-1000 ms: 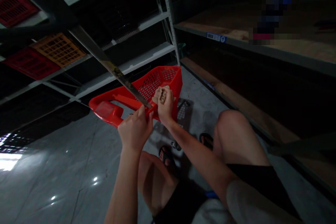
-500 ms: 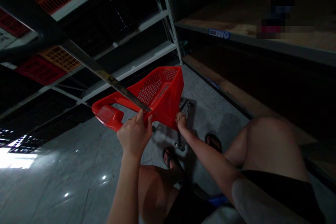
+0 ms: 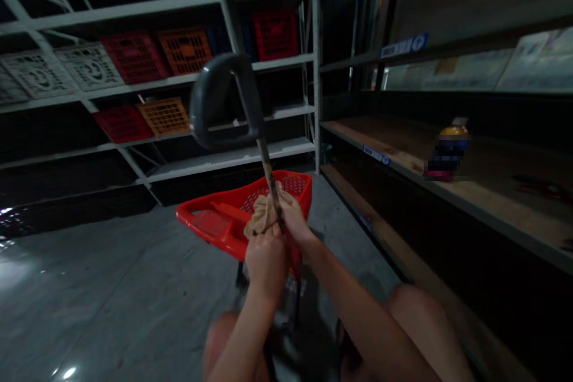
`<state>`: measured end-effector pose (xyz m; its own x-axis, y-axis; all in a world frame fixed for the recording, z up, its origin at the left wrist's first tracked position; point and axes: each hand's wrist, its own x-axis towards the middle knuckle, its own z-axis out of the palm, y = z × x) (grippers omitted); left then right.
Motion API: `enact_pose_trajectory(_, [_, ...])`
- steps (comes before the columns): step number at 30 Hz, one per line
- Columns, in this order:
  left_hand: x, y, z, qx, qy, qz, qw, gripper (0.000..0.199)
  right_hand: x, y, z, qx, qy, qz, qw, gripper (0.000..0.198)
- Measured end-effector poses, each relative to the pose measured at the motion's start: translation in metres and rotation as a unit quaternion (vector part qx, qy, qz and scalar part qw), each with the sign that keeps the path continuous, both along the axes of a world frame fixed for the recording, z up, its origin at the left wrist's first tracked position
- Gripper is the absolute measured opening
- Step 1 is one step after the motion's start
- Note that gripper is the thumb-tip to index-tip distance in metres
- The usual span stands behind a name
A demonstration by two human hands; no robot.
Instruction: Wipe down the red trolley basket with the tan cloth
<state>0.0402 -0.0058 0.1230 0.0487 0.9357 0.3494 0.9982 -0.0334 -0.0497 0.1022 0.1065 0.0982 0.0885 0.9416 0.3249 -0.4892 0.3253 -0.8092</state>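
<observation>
A long metal pole point(image 3: 265, 158) with a dark grey loop-shaped handle point(image 3: 203, 104) partway along it stands tilted in front of me. My left hand point(image 3: 267, 258) is closed around the pole's lower part. Just above it, my right hand point(image 3: 293, 218) is closed on a crumpled beige cloth point(image 3: 263, 213) that lies against the pole. Part of the cloth and the pole's lower end are hidden by my hands. Right behind them is a red plastic shopping cart point(image 3: 215, 228) with a perforated basket.
Metal racks point(image 3: 179, 80) ahead carry a red crate point(image 3: 275, 34), an orange crate point(image 3: 184, 51) and white crates point(image 3: 92, 65). A wooden shelf point(image 3: 394, 152) runs along my right, with a partly blurred bottle point(image 3: 453, 131) on it. Grey floor point(image 3: 134, 286) lies to the left.
My view has lifted and the pole stands more upright, its loop handle now fully visible. My right hand has moved up from beside the cart to the pole, and the cloth now shows spread there.
</observation>
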Motion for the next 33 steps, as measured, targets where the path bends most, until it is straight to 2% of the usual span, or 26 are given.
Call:
enact_pose_trajectory(2, [0.009,0.001,0.0,-0.013,-0.024,-0.019,0.999,0.034,0.009,-0.018,0.013,-0.043,0.058,0.05,0.996,0.038])
enact_pose_trajectory(4, [0.017,0.0,0.001,-0.021,-0.05,-0.044,0.998,0.036,0.025,-0.026,0.039,-0.059,0.09,0.065,0.992,0.043])
enact_pose_trajectory(6, [0.023,-0.002,0.003,-0.031,-0.068,-0.063,0.995,0.037,0.038,-0.026,0.083,-0.02,0.086,0.063,0.994,0.045])
enact_pose_trajectory(9, [0.03,-0.006,0.006,-0.057,-0.054,-0.064,0.995,0.038,0.047,-0.019,0.159,0.071,0.05,0.08,0.993,0.056])
enact_pose_trajectory(11, [0.032,-0.008,0.008,-0.065,-0.033,-0.047,0.996,0.044,0.046,-0.015,0.193,0.098,0.027,0.08,0.992,0.065])
enact_pose_trajectory(12, [0.033,-0.009,0.008,-0.064,-0.027,-0.039,0.997,0.046,0.044,-0.013,0.198,0.098,0.019,0.071,0.992,0.066])
enact_pose_trajectory(14, [0.035,-0.011,0.009,-0.052,-0.021,-0.031,0.998,0.045,0.04,-0.014,0.185,0.087,0.008,0.036,0.996,0.061])
enact_pose_trajectory(16, [0.037,-0.013,0.01,-0.039,-0.022,-0.036,0.998,0.043,0.037,-0.02,0.145,0.07,-0.001,0.001,0.998,0.053])
enact_pose_trajectory(19, [0.04,-0.016,0.013,-0.037,-0.029,-0.048,0.998,0.038,0.034,-0.038,0.071,0.024,-0.014,-0.022,0.999,0.045])
enact_pose_trajectory(21, [0.039,-0.018,0.016,-0.049,-0.033,-0.062,0.996,0.036,0.034,-0.048,0.04,-0.01,-0.017,-0.016,1.0,0.045])
enact_pose_trajectory(22, [0.035,-0.018,0.019,-0.054,-0.034,-0.071,0.995,0.034,0.035,-0.049,0.034,-0.023,-0.016,-0.01,1.0,0.045])
enact_pose_trajectory(23, [0.027,-0.018,0.023,-0.057,-0.034,-0.083,0.994,0.031,0.035,-0.049,0.036,-0.032,-0.013,-0.003,0.999,0.044])
enact_pose_trajectory(25, [0.002,-0.019,0.032,-0.063,-0.026,-0.132,0.989,0.029,0.037,-0.041,0.059,-0.035,-0.001,0.01,0.999,0.041])
enact_pose_trajectory(28, [-0.055,-0.018,0.046,-0.086,-0.024,-0.277,0.957,0.039,0.039,-0.027,0.121,-0.002,0.027,0.045,0.999,0.037])
enact_pose_trajectory(30, [-0.088,-0.019,0.048,-0.125,-0.071,-0.325,0.935,0.044,0.04,-0.025,0.153,0.052,0.034,0.073,0.995,0.036])
enact_pose_trajectory(31, [-0.1,-0.021,0.047,-0.13,-0.092,-0.332,0.93,0.043,0.041,-0.027,0.16,0.081,0.032,0.078,0.993,0.036])
enact_pose_trajectory(32, [-0.108,-0.022,0.043,-0.124,-0.111,-0.333,0.928,0.042,0.04,-0.03,0.159,0.105,0.028,0.072,0.991,0.037])
enact_pose_trajectory(33, [-0.111,-0.024,0.039,-0.108,-0.123,-0.332,0.929,0.041,0.04,-0.034,0.149,0.118,0.019,0.054,0.991,0.038])
